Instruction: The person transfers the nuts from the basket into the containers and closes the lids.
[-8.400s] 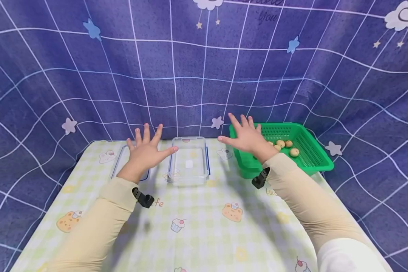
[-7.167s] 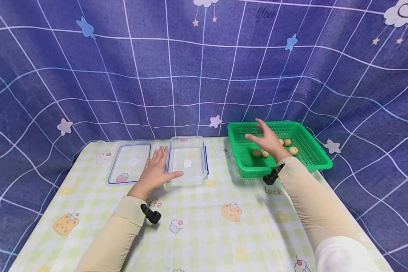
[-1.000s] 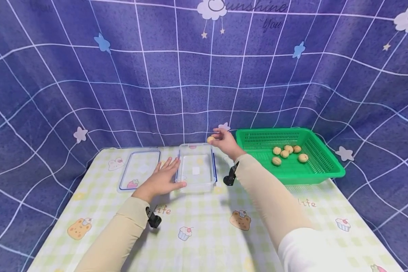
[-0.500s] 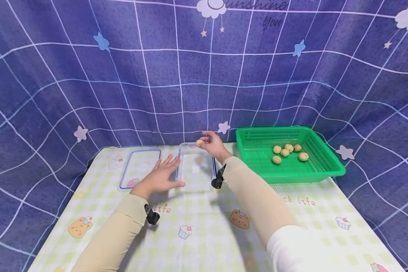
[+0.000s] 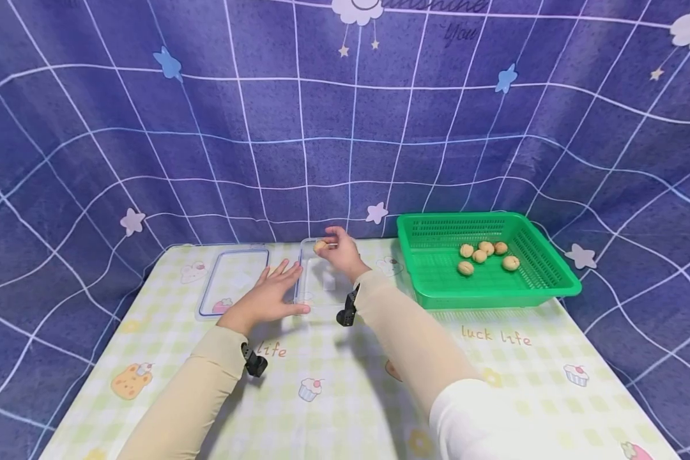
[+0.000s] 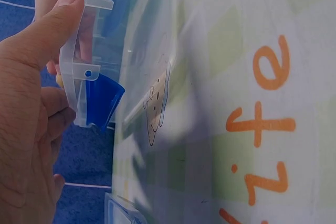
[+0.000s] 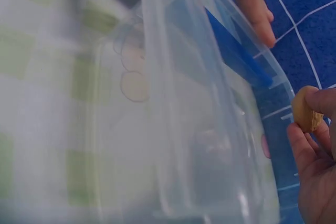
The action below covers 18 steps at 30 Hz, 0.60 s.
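My right hand point(image 5: 345, 255) pinches a walnut point(image 5: 320, 246) between thumb and fingers, over the far part of a clear plastic box point(image 5: 316, 281). In the right wrist view the walnut point(image 7: 304, 109) is light brown and sits just past the box's rim in that view. My left hand point(image 5: 267, 297) lies at the left side of the box, fingers spread and mostly straight. In the left wrist view its thumb point(image 6: 60, 22) rests against the box's rim, near a blue clip point(image 6: 102, 100). Part of the box is hidden behind my right hand and sleeve.
A green basket point(image 5: 477, 299) with several walnuts point(image 5: 480, 256) stands at the right. Left of the box lies a clear lid with a blue seal point(image 5: 207, 291). All stand on a checked tablecloth point(image 5: 322, 421); a blue curtain point(image 5: 253, 160) hangs behind.
My right hand, earlier open near the basket, has carried a walnut leftward to above the box. The left hand has come down to the box's left side and stays there.
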### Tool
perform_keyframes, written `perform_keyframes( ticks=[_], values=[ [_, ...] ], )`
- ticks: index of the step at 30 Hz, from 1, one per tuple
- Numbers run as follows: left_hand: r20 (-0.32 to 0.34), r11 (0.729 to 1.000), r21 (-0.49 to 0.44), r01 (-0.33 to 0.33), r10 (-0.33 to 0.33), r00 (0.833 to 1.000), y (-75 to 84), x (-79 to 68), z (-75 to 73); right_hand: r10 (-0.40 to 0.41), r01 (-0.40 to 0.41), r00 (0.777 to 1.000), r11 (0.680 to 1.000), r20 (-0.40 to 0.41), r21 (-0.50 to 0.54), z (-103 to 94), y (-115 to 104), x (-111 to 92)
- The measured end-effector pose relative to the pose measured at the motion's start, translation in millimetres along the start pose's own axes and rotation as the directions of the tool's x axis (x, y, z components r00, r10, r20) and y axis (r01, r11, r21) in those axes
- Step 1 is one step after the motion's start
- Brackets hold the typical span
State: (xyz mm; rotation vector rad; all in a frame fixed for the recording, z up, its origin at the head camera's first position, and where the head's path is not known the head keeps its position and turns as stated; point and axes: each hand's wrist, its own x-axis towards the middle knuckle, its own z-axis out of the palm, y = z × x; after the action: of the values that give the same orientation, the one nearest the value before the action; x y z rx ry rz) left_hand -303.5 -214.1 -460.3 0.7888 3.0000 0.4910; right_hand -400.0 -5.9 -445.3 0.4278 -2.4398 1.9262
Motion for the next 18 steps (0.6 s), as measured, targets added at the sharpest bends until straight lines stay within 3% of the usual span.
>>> perform_keyframes(
  ticks=[5,12,18],
  values=[
    [0.008,1.000,-0.020,0.001,-0.001,1.000,0.3,-0.5,0.0,0.034,-0.034,0.999,0.999,-0.018,-0.016,8.2,7,0],
    [0.003,1.000,-0.014,0.003,-0.003,1.000,4.6,-3.1,-2.9,0.013,-0.014,1.000,1.000,0.009,0.002,16.6,19,4],
    [0.016,1.000,-0.011,0.016,-0.016,1.000,6.6,-3.5,-4.7,0.004,-0.004,1.000,0.999,-0.004,-0.042,20.4,23,5]
  ],
)
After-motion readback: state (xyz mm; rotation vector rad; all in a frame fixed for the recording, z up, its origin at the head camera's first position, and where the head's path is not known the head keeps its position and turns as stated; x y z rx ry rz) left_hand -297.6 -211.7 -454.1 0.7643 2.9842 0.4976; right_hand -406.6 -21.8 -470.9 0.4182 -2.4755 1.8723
